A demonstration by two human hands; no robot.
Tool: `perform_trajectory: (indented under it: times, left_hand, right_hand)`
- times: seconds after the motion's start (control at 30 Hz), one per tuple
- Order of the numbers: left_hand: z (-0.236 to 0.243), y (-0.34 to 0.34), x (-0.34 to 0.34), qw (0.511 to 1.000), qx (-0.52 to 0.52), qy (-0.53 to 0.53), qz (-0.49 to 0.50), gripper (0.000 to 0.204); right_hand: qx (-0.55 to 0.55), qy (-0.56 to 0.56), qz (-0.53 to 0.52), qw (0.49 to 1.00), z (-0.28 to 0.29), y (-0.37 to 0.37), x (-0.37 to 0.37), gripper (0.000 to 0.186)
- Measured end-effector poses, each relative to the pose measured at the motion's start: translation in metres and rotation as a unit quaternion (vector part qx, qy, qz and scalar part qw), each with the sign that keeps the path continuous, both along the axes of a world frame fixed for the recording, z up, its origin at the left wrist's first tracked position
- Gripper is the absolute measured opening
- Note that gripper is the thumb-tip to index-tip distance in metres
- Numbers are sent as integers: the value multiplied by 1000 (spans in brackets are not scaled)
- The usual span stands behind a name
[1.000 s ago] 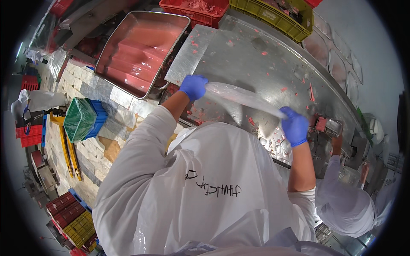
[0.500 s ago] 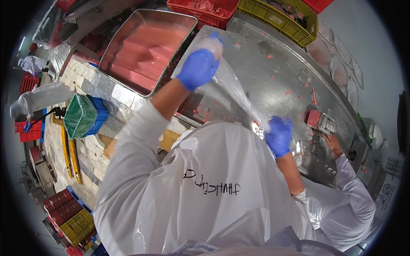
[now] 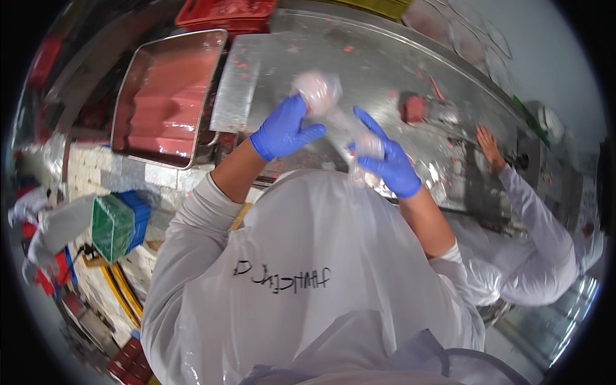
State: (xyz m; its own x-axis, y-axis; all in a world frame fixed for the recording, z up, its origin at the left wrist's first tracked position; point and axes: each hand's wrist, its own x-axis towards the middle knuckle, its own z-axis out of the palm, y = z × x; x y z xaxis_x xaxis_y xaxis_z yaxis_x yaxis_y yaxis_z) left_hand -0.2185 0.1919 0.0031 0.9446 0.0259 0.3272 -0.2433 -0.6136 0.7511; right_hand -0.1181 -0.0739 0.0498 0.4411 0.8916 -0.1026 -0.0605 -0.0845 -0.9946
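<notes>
A length of clear plastic film (image 3: pixel 318 92) with a bulky, pale bundled end is in front of me over the metal table, smeared by motion. My left hand (image 3: pixel 282 130), in a blue glove, has its thumb spread and its fingertips against that bundled end. Its fingers do not appear wrapped around it. My right hand (image 3: pixel 393 165), also blue-gloved, has the film's other bunched part (image 3: pixel 369 146) between thumb and fingers, with one finger stretched out. A twisted, narrow stretch of film runs between the hands.
The metal table (image 3: pixel 295 48) carries scattered pink scraps. At left stands a deep metal tray (image 3: pixel 221 64) of pink liquid or paste; behind is a red crate (image 3: pixel 228 24). A co-worker's bare hand (image 3: pixel 489 146) is at right, near a red block (image 3: pixel 414 110). A green-lined blue bin (image 3: pixel 140 221) stands lower left.
My hands have come closer together, and the stretched film has slackened and bunched up between them. My left hand has loosened its grip. The co-worker's hand has left the block. The view has shifted.
</notes>
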Motion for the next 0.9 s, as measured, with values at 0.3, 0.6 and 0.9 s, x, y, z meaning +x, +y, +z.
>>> perform_trajectory:
  times: [0.3,0.6,0.9]
  left_hand:
    - [-9,-84,49,685,-607,394,-86,57]
    - [-19,-110,68,998,-7,55,-12,50]
    - [-64,-99,75,989,9,102,-104,51]
  right_hand:
    - [-26,-32,-90,995,-49,-12,9,102]
    - [-105,-386,-189,897,-49,-53,30,50]
    - [19,220,-93,971,-20,-47,28,51]
